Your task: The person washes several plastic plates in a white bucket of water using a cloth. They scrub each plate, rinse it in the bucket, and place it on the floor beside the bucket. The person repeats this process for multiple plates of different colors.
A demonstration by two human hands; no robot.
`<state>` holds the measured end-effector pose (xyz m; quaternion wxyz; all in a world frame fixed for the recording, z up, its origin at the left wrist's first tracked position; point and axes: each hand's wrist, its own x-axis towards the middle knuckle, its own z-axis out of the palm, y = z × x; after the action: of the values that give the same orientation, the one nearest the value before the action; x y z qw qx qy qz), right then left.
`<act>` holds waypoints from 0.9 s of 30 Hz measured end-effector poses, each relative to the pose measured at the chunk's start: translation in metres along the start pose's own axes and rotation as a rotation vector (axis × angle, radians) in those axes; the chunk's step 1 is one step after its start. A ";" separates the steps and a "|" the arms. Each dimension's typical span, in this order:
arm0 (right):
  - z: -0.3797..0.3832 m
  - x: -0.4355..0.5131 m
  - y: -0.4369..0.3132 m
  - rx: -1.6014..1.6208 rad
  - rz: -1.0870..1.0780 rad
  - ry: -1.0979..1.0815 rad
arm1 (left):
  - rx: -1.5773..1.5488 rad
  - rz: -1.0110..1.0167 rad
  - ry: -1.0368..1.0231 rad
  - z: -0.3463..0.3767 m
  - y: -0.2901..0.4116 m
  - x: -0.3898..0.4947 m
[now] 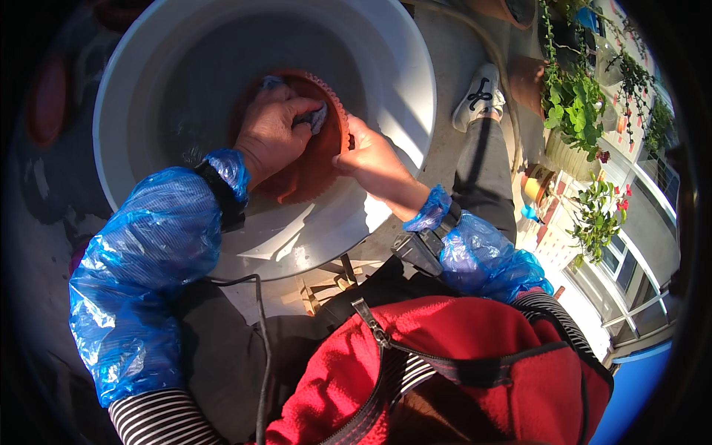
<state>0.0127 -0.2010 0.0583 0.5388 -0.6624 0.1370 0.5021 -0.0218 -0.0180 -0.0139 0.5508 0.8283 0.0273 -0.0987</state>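
A terracotta-coloured plastic dish with a scalloped rim is tilted inside a large white basin of water. Bunched in my left hand is a wet grey cloth, pressed against the inside of the dish. My right hand grips the dish's rim on its right side, thumb towards me. Part of the dish lies under my left hand, and its lower edge seems to dip into the water. Blue plastic oversleeves cover both forearms, with a dark band at each wrist.
A hose runs along the ground beyond my shoe. Potted plants line the right side, including a small yellow-and-brown pot. Another reddish dish lies left of the basin. A black cable hangs across my lap.
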 end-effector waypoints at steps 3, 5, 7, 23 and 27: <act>0.003 -0.002 -0.006 0.011 0.036 -0.019 | -0.120 -0.043 -0.052 0.001 0.000 -0.004; 0.003 -0.005 -0.008 0.020 0.084 -0.051 | -0.141 -0.083 -0.075 0.002 0.003 -0.005; 0.003 -0.005 -0.009 0.020 0.090 -0.049 | -0.098 -0.094 -0.075 0.002 0.007 -0.004; -0.001 0.001 -0.006 0.020 0.027 -0.029 | -0.020 -0.259 -0.218 -0.015 -0.008 -0.004; -0.002 0.003 -0.003 0.002 -0.007 -0.019 | 0.014 -0.432 -0.247 -0.040 0.008 -0.005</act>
<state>0.0174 -0.2008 0.0575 0.5424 -0.6578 0.1301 0.5061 -0.0204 0.0163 0.0092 0.5104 0.7887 0.1357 -0.3148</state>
